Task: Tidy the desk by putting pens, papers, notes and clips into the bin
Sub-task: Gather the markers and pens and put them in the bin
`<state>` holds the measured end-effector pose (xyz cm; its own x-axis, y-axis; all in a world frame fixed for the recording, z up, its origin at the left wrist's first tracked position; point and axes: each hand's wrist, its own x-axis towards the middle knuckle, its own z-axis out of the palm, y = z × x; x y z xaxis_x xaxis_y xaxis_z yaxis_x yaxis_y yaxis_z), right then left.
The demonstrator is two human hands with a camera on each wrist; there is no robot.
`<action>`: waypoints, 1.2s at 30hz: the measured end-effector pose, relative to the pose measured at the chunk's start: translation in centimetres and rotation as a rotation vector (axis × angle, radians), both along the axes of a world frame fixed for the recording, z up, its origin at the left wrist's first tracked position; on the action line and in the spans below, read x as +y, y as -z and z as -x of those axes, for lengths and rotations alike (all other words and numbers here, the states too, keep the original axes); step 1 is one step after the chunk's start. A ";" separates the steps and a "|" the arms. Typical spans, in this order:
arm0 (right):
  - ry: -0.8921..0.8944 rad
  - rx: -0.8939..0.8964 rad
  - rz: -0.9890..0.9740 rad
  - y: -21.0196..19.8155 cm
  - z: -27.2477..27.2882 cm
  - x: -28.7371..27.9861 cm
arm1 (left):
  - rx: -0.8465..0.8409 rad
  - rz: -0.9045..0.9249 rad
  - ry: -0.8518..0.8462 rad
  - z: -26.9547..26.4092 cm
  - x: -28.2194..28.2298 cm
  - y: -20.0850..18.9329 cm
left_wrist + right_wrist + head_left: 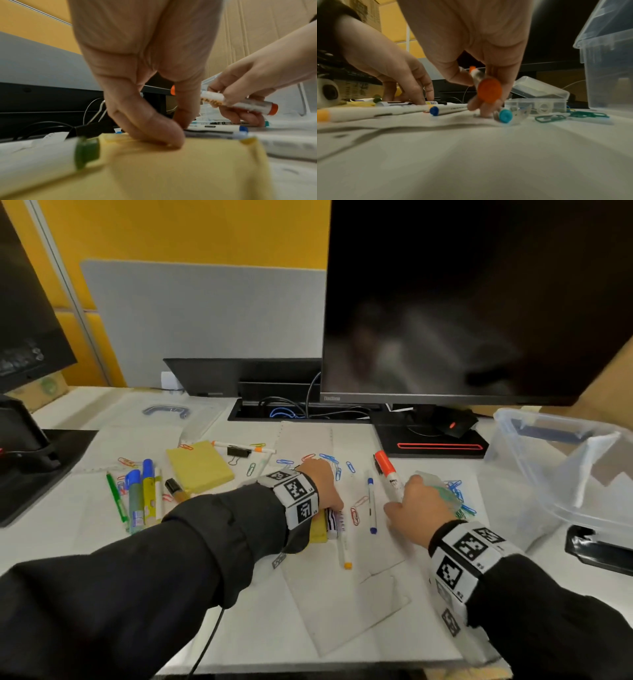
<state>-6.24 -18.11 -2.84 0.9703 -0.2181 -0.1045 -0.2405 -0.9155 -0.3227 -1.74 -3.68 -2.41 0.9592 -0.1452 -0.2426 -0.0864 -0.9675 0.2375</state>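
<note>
My right hand point(407, 498) grips a white marker with an orange cap point(387, 470) and lifts its rear end point(489, 90) off the paper, while the lower fingertips point(484, 113) touch the sheet beside a teal-capped pen point(505, 115). My left hand point(325, 487) reaches down over a yellow sticky pad point(171, 169). Its thumb and forefinger point(181, 125) pinch a dark striped pen point(334, 522) at the pad's edge. The clear plastic bin point(561, 460) stands at the right, close to the right hand. Coloured paper clips point(329, 460) lie scattered on loose paper sheets point(342, 594).
Several markers point(140, 494) and a second yellow pad point(198, 467) lie to the left. A blue pen point(371, 505) and a yellow-tipped pen point(344, 549) lie between my hands. A small clear clip box point(539, 94) sits by the bin. The monitor point(479, 302) and its stand point(431, 445) block the back.
</note>
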 end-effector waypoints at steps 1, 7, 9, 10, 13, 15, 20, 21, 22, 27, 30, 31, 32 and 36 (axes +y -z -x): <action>-0.006 -0.015 -0.035 0.1 -0.1 0.0 | 0.009 -0.013 -0.013 0.1 -0.1 0.0; -0.023 -0.089 -0.250 0.9 -1.1 0.3 | 0.033 0.004 -0.110 -0.1 -0.6 0.5; -0.037 -0.105 -0.285 1.2 -1.3 0.4 | 0.024 -0.001 -0.126 0.0 -0.8 0.6; -0.048 -0.112 -0.298 1.3 -1.5 0.5 | 0.015 -0.024 -0.119 0.0 -0.8 0.6; -0.088 -0.134 -0.320 1.5 -1.8 0.9 | -0.008 -0.107 -0.059 0.3 -1.4 0.9; -0.105 -0.138 -0.325 1.5 -1.9 1.2 | -0.043 -0.149 -0.013 0.6 -1.9 1.0; -0.130 -0.157 -0.427 1.5 -2.2 1.8 | -0.059 0.089 -0.100 1.3 -1.4 0.2; -0.137 -0.167 -0.452 1.4 -2.2 1.9 | -0.044 0.195 -0.131 1.4 -1.1 0.0; -0.147 -0.180 -0.473 1.3 -2.3 2.0 | -0.022 0.309 -0.146 1.6 -0.9 -0.3; -0.239 -0.279 -0.645 0.3 -2.1 3.1 | 0.015 0.638 -0.051 2.6 -0.1 -1.4; -0.318 -0.318 -0.634 0.2 -2.4 3.7 | 0.104 0.766 -0.006 2.5 1.3 -1.7; -0.334 -0.316 -0.599 0.4 -2.6 3.8 | 0.124 0.725 -0.004 2.3 2.2 -1.8; -0.349 -0.305 -0.562 0.5 -2.8 4.0 | 0.122 0.644 -0.018 2.1 3.3 -2.1; -0.384 -0.260 -0.514 0.6 -3.6 4.8 | 0.046 0.167 -0.181 0.8 8.6 -3.8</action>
